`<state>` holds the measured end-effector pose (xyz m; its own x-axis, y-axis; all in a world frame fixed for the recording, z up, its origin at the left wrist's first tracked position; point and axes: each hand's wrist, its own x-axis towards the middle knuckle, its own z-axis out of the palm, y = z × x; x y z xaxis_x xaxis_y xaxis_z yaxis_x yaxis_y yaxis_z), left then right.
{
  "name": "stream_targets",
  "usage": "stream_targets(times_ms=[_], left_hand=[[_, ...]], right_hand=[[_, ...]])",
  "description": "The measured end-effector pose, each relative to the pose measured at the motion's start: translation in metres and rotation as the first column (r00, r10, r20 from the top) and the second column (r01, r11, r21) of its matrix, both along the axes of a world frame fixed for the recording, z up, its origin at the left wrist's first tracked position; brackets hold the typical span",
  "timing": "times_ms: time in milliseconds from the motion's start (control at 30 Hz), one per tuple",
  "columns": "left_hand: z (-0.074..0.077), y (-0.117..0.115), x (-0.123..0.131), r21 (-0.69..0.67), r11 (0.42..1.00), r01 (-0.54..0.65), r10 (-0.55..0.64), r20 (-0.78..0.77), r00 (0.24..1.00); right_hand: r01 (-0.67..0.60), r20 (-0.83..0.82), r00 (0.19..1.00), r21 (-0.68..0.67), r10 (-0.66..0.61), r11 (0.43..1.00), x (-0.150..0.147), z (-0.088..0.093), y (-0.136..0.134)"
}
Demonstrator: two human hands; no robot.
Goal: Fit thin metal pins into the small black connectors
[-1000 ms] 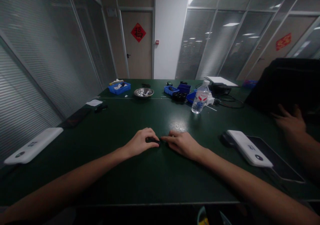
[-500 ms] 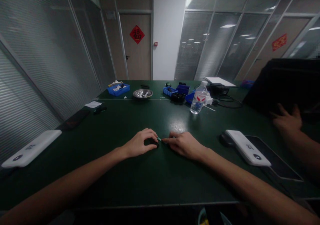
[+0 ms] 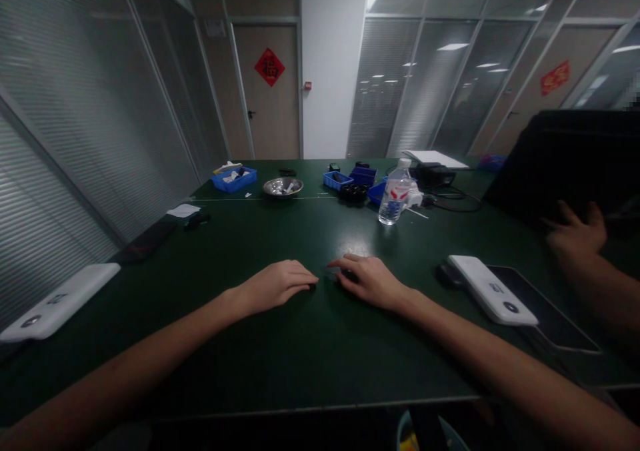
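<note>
Both my hands rest on the dark green table (image 3: 310, 344) near its front middle. My left hand (image 3: 279, 283) lies flat, palm down, fingers stretched toward the right, with a dark speck just at its fingertips. My right hand (image 3: 369, 279) is a short gap to its right. Its fingers are arched and closed over a small dark object (image 3: 349, 276) that I cannot make out. The two hands do not touch.
A water bottle (image 3: 395, 194), a metal bowl (image 3: 283, 186) and blue bins (image 3: 235, 178) stand at the far end. White devices lie at left (image 3: 55, 301) and at right (image 3: 490, 289) on a dark tablet (image 3: 550, 311). Another person's hand (image 3: 575, 237) touches a black case (image 3: 565, 164).
My hands, which met fingertip to fingertip over a small dark piece, have drawn apart. The left hand has flattened, and the right hand has pulled back with the piece under its fingers.
</note>
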<state>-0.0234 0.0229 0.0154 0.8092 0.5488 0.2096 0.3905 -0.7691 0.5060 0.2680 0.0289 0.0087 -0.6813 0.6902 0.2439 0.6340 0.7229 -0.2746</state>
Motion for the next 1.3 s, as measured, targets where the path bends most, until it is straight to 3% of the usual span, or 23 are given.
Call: stream_targets(times_ms=[167, 300, 433, 567, 700, 800, 1133, 1300], left_hand=[[-0.003, 0.011, -0.028, 0.06, 0.995, -0.085, 0.089, -0.079, 0.993], [-0.008, 0.032, -0.085, 0.045, 0.965, -0.26, 0.263, -0.095, 0.96], [-0.015, 0.057, -0.154, 0.03, 0.899, -0.438, 0.438, -0.117, 0.891], [-0.019, 0.074, -0.212, 0.047, 0.842, -0.538, 0.539, -0.135, 0.831], [-0.02, 0.08, -0.253, 0.089, 0.708, -0.701, 0.707, -0.102, 0.7], [-0.018, 0.077, -0.268, 0.106, 0.631, -0.769, 0.776, -0.048, 0.629], [-0.027, 0.081, -0.278, 0.226, 0.673, -0.704, 0.724, -0.007, 0.69], [-0.034, 0.086, -0.282, 0.265, 0.6, -0.755, 0.783, 0.003, 0.622]], right_hand=[[-0.004, -0.003, 1.0, -0.003, 0.004, 1.0, 0.0, 0.0, -0.002], [-0.017, -0.001, 1.0, -0.014, 0.017, 1.0, 0.001, 0.0, -0.001], [-0.019, -0.006, 1.0, -0.02, 0.019, 1.0, 0.002, 0.0, 0.0], [-0.029, -0.01, 1.0, -0.025, 0.029, 0.999, 0.003, 0.001, 0.0], [-0.037, -0.009, 0.999, -0.036, 0.037, 0.999, 0.002, 0.002, -0.002], [-0.034, -0.017, 0.999, -0.046, 0.034, 0.998, 0.002, 0.003, -0.003], [-0.031, -0.022, 0.999, -0.059, 0.03, 0.998, 0.002, 0.002, -0.002], [-0.025, -0.006, 1.0, -0.064, 0.024, 0.998, 0.001, 0.002, -0.002]])
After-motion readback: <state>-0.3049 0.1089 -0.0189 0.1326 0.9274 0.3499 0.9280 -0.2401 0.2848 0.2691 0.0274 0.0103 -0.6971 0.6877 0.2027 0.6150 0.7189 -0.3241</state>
